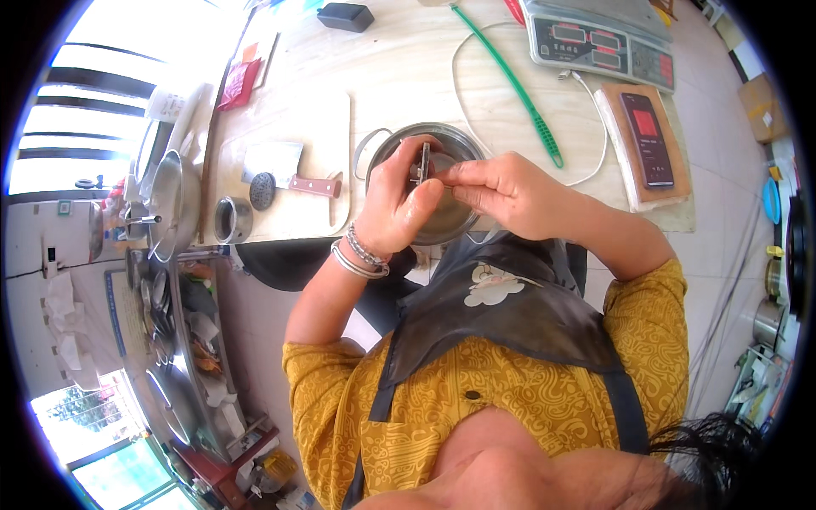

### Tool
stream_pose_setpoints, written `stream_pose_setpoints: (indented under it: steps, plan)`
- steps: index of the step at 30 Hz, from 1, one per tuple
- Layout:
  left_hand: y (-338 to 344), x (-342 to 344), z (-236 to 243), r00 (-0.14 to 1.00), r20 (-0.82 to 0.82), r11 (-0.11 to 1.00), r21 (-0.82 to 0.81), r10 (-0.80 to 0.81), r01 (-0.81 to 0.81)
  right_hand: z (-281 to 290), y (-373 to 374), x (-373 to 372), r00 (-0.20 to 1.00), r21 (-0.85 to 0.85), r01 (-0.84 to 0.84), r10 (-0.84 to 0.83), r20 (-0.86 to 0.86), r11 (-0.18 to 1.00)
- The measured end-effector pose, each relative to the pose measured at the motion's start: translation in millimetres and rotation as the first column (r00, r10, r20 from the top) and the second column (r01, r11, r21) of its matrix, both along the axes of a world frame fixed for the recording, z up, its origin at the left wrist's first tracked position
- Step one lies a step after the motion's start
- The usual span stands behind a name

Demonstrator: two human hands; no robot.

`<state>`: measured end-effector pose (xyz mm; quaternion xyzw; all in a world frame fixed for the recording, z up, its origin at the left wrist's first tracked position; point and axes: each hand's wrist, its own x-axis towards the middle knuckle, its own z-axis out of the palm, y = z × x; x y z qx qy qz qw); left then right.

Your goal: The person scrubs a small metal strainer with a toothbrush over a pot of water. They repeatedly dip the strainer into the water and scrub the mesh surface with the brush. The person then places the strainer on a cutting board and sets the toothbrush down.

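Over a round metal pot (371,161), both of my hands are close together. My left hand (395,200), with bracelets at the wrist, is closed around a thin, flat metallic piece (425,160) seen edge-on; its exact kind does not show. The fingers of my right hand (518,194) are pinched together beside that piece, at its right. Whatever lies between those fingertips is too small to make out. Below the hands, the pot's contents are mostly hidden.
To the left, a cleaver (314,185), a dark oval object (263,191) and a small metal cup (232,220) lie on a cutting board (327,119). A green strip (514,85), a digital scale (595,47) and a phone (644,140) on a board lie to the right.
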<state>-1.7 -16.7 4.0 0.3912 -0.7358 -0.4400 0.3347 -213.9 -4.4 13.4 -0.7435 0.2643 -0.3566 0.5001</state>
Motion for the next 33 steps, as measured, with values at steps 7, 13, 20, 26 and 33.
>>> stream_pose_setpoints:
  steps: [7, 13, 20, 26, 33]
  plan:
    - [-5, 4, 2, 0.819, -0.549, 0.798, 0.563, 0.168, 0.214, 8, 11, -3, 0.941, -0.366, 0.096, -0.204, -0.269, 0.926]
    - [1, 2, 3, 0.729, -0.657, 0.675, 0.627, 0.191, 0.389, 4, 6, 6, 0.895, -0.588, 0.090, -0.325, -0.307, 0.804]
    - [8, 0, 5, 0.749, -0.639, 0.711, 0.607, 0.173, 0.354, 14, 9, 8, 0.863, -0.623, 0.042, -0.342, -0.371, 0.781]
    - [2, 1, 6, 0.996, -0.091, 0.998, 0.067, 0.012, -0.006, 25, 13, 6, 0.889, -0.457, 0.017, -0.222, -0.399, 0.889]
    - [-1, 5, 0, 0.935, -0.335, 0.934, 0.356, 0.115, 0.013, 9, 7, 0, 0.958, -0.267, 0.076, -0.144, -0.247, 0.961]
